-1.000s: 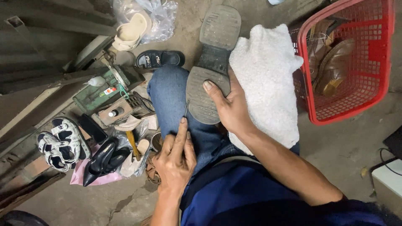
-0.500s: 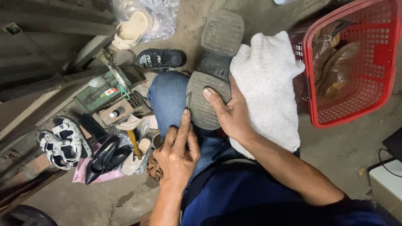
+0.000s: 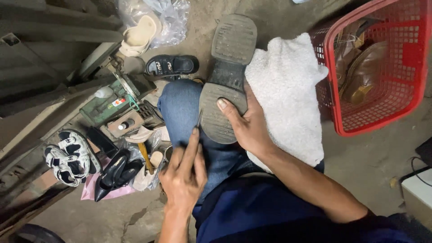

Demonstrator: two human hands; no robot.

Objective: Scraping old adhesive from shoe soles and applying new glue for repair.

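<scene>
We are observing a red basket (image 3: 382,121), then a white towel (image 3: 288,90) lying over the lap. The right hand (image 3: 245,123) is gripping the upturned shoe (image 3: 225,67) there; the left hand (image 3: 182,175) is pinching a thin tool (image 3: 198,120) against the sole's edge.

Left hand (image 3: 183,173) now off the knee, thin tool (image 3: 199,119) raised to the shoe sole (image 3: 223,76).

Shoes (image 3: 72,157), a green box (image 3: 110,105) and bottles crowd the floor (image 3: 373,162) on the left. A red basket (image 3: 360,128) blocks the right. Bare floor lies open below the basket and beyond the sole (image 3: 227,76).
</scene>
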